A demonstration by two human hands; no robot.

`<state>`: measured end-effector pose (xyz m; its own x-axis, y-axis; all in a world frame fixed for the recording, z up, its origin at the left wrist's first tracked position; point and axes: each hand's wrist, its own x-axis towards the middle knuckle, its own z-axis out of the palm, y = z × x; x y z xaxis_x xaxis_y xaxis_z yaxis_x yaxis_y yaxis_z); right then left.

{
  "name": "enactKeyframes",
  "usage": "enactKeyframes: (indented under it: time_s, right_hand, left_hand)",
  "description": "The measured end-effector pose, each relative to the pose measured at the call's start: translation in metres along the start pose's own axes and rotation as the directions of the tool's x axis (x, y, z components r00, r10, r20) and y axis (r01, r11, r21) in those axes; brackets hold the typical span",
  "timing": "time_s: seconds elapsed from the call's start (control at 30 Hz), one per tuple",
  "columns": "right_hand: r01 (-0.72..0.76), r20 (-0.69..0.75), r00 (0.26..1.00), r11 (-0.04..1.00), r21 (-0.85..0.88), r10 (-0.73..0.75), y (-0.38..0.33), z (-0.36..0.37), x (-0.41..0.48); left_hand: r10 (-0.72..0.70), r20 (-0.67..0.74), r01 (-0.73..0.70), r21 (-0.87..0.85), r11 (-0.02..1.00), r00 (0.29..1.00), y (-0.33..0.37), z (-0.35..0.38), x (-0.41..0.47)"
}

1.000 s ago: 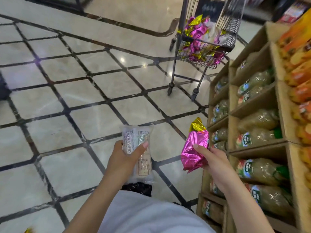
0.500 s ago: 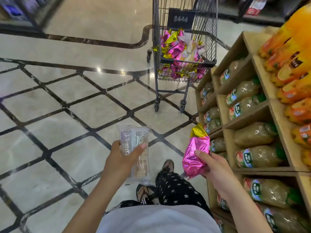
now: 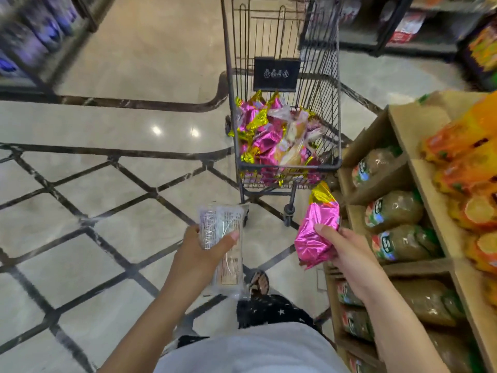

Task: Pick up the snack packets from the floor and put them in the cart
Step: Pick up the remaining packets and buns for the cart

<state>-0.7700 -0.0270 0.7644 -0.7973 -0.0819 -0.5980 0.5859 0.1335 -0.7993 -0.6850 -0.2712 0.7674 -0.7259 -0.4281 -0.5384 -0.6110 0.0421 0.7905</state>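
We are on the carrying step, with a packet in each hand and the cart ahead at 12 o'clock

Our left hand (image 3: 199,251) grips a clear packet (image 3: 226,219), thumb across its face and fingers curled behind. Our right hand (image 3: 347,251) pinches a pink packet (image 3: 316,232) by its lower end, so its gold tip points to 12 o'clock, just short of the cart (image 3: 289,166). The cart basket already holds a heap of packets (image 3: 269,135), and a wooden shelf (image 3: 398,125) crowds in at 3 o'clock. We judge that the next move is to lift both hands over the near rim and let go above the heap. The pink one is closer and should go first, kept clear of the shelf edge. We see no packets on the floor (image 3: 80,184) in this view
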Motion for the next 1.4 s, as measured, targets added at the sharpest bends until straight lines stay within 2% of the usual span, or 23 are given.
enactKeyframes:
  time_s: [0.1,0.23,0.4,0.53,0.63,0.77,0.93,1.0,1.13,1.27,1.33,1.4]
  right_hand:
    - [0.04,0.02,0.999,0.999,-0.031,-0.039,-0.039,-0.001,0.041]
    - [0.057,-0.024,0.998,0.998,-0.019,-0.058,-0.066,-0.004,0.084]
    - [-0.025,-0.057,0.998,1.0,0.009,0.026,-0.077,0.003,0.135]
    - [-0.074,-0.168,0.982,0.994,0.077,0.086,-0.086,0.012,0.179]
    - [-0.082,-0.263,0.958,0.987,0.136,0.116,-0.1,0.026,0.213]
    - [-0.154,-0.329,0.925,0.98,0.129,0.189,-0.127,0.063,0.26]
    - [-0.189,-0.395,0.91,0.974,-0.129,0.124,-0.161,0.106,0.304]
    - [-0.229,-0.471,0.872,0.96,-0.158,0.131,-0.166,0.114,0.309]
    - [-0.271,-0.533,0.824,0.96,-0.076,0.191,-0.164,0.124,0.31]
    - [-0.329,-0.567,0.769,0.943,0.041,0.293,-0.161,0.129,0.308]
    - [-0.343,-0.576,0.755,0.937,0.061,0.314,-0.166,0.134,0.307]
    - [-0.343,-0.584,0.751,0.938,0.052,0.308,-0.167,0.138,0.303]
  left_hand:
    - [0.049,-0.009,-0.049,0.005,0.999,0.999,0.042,0.016,0.037]
    - [0.052,0.011,-0.052,-0.023,0.998,0.999,0.074,0.031,0.073]
    - [0.005,0.073,-0.007,0.021,1.0,0.997,0.092,0.039,0.13]
    - [0.011,0.153,-0.025,0.093,0.995,0.988,0.118,0.043,0.204]
    - [0.047,0.24,-0.092,0.18,0.979,0.97,0.155,0.044,0.265]
    - [0.121,0.357,-0.244,0.321,0.915,0.926,0.215,0.039,0.338]
    - [0.188,0.47,-0.423,0.468,0.776,0.863,0.283,0.043,0.41]
    - [0.199,0.521,-0.485,0.496,0.72,0.83,0.302,0.053,0.43]
    - [0.199,0.607,-0.576,0.523,0.628,0.769,0.327,0.075,0.459]
    - [0.212,0.636,-0.617,0.526,0.585,0.742,0.336,0.093,0.481]
    - [0.22,0.65,-0.629,0.503,0.593,0.727,0.336,0.098,0.488]
    - [0.225,0.655,-0.612,0.451,0.649,0.721,0.335,0.1,0.488]
